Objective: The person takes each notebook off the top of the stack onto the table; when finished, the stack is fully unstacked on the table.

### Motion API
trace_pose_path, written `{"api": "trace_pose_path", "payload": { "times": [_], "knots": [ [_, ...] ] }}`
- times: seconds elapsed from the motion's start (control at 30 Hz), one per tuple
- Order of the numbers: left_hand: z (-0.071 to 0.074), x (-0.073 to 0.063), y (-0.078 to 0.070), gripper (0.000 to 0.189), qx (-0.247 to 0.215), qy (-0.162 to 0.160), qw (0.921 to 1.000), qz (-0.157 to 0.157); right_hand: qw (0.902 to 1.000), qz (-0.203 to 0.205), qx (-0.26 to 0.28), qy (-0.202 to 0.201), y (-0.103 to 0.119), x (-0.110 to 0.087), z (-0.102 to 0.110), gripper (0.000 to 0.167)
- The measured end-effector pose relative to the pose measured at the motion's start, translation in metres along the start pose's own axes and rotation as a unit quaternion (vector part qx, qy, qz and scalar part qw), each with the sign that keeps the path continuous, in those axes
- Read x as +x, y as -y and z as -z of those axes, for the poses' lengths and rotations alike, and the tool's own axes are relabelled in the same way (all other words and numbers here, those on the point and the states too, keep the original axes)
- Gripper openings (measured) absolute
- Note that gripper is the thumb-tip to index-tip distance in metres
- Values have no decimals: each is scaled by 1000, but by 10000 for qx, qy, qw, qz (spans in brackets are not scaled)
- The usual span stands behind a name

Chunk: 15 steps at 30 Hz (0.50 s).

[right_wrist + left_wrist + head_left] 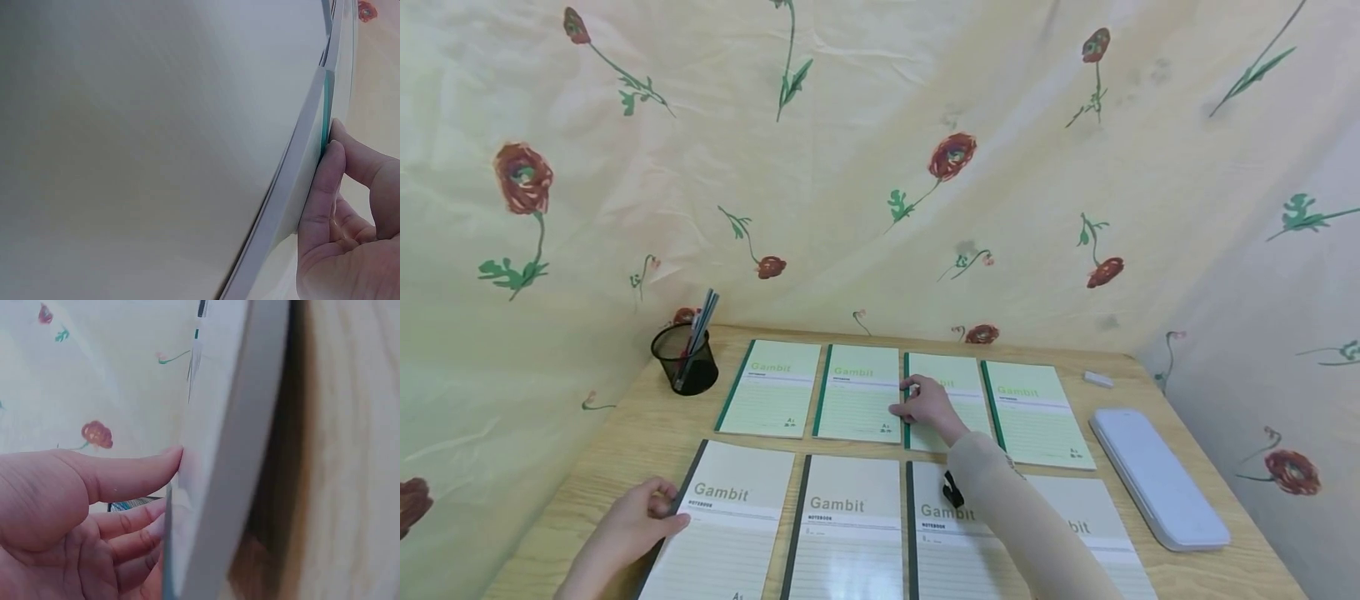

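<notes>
Two rows of Gambit notebooks lie on the table. At the near left, my left hand (632, 525) holds the edge of a dark-spined notebook (730, 500), its thumb on the cover and its other fingers beside the spine. The left wrist view shows the thumb (137, 472) against that cover. My right hand (928, 407) lies over the third green-spined notebook (966, 392). Its thumb and a bent finger reach the gap beside the second green-spined notebook (856, 392). In the right wrist view, the right fingertips (331, 156) touch a green spine (325, 106).
A black mesh pen holder (688, 358) with pens stands at the back left. To the right lie a pale, rounded case (1157, 479) and a small white block (1098, 379). The right forearm (1030, 525) covers part of the front row. Floral cloth (850, 167) hangs behind.
</notes>
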<state>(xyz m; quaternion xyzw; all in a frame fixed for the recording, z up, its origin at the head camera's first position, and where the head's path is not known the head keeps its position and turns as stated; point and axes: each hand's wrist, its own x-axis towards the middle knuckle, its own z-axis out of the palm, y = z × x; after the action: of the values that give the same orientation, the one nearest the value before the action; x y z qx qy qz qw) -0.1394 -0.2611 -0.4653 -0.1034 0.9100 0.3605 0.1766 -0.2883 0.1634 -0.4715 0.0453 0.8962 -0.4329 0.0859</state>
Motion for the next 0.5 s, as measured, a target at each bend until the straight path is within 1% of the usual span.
{"api": "trace_pose_path", "payload": {
  "times": [0.2, 0.3, 0.5],
  "knots": [
    [-1, -3, -4, 44, 282, -109, 9995, 108, 10000, 80, 2, 19, -1, 0, 0, 45],
    [-2, -3, -4, 43, 429, -121, 9989, 169, 10000, 39, 0, 15, 0, 0, 0, 45],
    [-4, -3, -1, 44, 636, -125, 9978, 127, 10000, 2, -5, 17, -1, 0, 0, 45]
  ]
}}
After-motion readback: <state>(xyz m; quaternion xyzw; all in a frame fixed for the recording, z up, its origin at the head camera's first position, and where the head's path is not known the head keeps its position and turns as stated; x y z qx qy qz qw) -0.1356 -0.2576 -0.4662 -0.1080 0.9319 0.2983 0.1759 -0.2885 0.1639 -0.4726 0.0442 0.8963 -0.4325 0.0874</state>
